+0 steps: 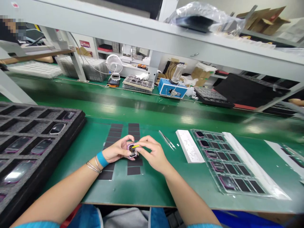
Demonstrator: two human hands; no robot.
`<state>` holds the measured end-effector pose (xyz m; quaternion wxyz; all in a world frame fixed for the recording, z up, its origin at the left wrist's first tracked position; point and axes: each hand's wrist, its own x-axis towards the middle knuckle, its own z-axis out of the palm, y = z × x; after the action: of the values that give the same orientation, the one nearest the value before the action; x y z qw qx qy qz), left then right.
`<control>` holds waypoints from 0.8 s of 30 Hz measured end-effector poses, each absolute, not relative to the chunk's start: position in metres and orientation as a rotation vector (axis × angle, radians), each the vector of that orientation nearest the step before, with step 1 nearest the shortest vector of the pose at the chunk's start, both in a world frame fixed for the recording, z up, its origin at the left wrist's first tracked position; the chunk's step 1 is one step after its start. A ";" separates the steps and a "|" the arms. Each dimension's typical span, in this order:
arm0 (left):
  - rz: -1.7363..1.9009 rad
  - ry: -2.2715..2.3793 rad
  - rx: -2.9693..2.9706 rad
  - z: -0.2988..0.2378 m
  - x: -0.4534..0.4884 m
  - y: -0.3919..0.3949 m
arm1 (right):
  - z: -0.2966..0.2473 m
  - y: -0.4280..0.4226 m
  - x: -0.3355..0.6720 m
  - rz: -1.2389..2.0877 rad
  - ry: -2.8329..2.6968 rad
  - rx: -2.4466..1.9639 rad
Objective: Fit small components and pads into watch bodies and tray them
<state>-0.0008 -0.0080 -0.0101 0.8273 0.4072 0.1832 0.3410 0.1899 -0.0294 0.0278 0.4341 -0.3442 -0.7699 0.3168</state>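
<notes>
1. My left hand and right hand meet at 12 o'clock above the green tabletop. The fingers of both hands are drawn narrow, holding a small square gadget with a purple rim.
2. I pinch the gadget from both sides, probably to keep it steady in the air while my fingertips stay close to it. A thin yellow tab runs from it toward my right fingers, but I cannot tell whether they grip it.
3. Beneath my hands, thin matte black pads lie in two neat strips, likely set out that way to stay within easy reach.
4. At 1 o'clock, slim steel tweezers lie just beside a white block, close enough for a quick pickup.
5. At 3 o'clock sits a clear plastic tray with rows of square pockets, some holding purple-rimmed gadgets.
6. At 9 o'clock, a black foam tray has deep square cells that hold glossy gadgets apart, probably so that their shiny faces do not rub together.
</notes>
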 end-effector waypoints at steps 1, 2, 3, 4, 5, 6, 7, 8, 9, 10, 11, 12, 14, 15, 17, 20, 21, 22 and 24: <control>0.707 0.387 0.869 -0.010 -0.001 -0.008 | 0.027 -0.030 0.189 0.761 -1.924 -0.846; 0.691 0.394 0.876 -0.011 -0.001 -0.008 | 0.027 -0.030 0.189 0.746 -1.930 -0.842; 0.676 0.408 0.882 -0.011 -0.001 -0.008 | 0.026 -0.029 0.189 0.737 -1.936 -0.845; 0.665 0.426 0.886 -0.011 -0.001 -0.007 | 0.025 -0.028 0.189 0.731 -1.940 -0.854; 0.655 0.445 0.889 -0.010 -0.001 -0.007 | 0.023 -0.027 0.188 0.725 -1.943 -0.867; 0.648 0.468 0.890 -0.010 0.000 -0.007 | 0.022 -0.026 0.188 0.719 -1.944 -0.882; 0.645 0.493 0.891 -0.010 0.000 -0.007 | 0.022 -0.024 0.188 0.714 -1.944 -0.900; 0.645 0.520 0.892 -0.010 0.000 -0.008 | 0.021 -0.024 0.187 0.709 -1.941 -0.918; 0.646 0.550 0.895 -0.010 0.001 -0.008 | 0.020 -0.023 0.187 0.702 -1.940 -0.935; 0.648 0.580 0.897 -0.009 0.002 -0.009 | 0.019 -0.022 0.187 0.695 -1.941 -0.949; 0.650 0.609 0.900 -0.009 0.003 -0.009 | 0.018 -0.022 0.186 0.687 -1.944 -0.959; 0.655 0.637 0.901 -0.009 0.004 -0.010 | 0.016 -0.021 0.185 0.678 -1.949 -0.968; 0.667 0.690 0.901 -0.009 0.007 -0.010 | 0.011 -0.020 0.183 0.660 -1.961 -0.987; 0.672 0.716 0.898 -0.009 0.009 -0.010 | 0.008 -0.019 0.182 0.652 -1.961 -1.003; 0.679 0.774 0.885 -0.009 0.011 -0.010 | 0.002 -0.015 0.180 0.653 -1.947 -1.043; 0.696 0.857 0.842 -0.008 0.013 -0.010 | -0.004 -0.007 0.180 0.737 -1.836 -1.118; 0.709 0.877 0.824 -0.008 0.013 -0.009 | -0.003 -0.004 0.182 0.771 -1.776 -1.156; 0.725 0.892 0.804 -0.008 0.012 -0.009 | -0.002 -0.003 0.185 0.796 -1.734 -1.200; 0.752 0.906 0.766 -0.008 0.011 -0.008 | 0.000 -0.002 0.190 0.816 -1.766 -1.300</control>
<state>0.0114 -0.0080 -0.0082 0.7635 0.3523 0.4165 0.3457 0.1905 -0.0024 0.0002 0.3902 -0.5116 -0.6949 0.3211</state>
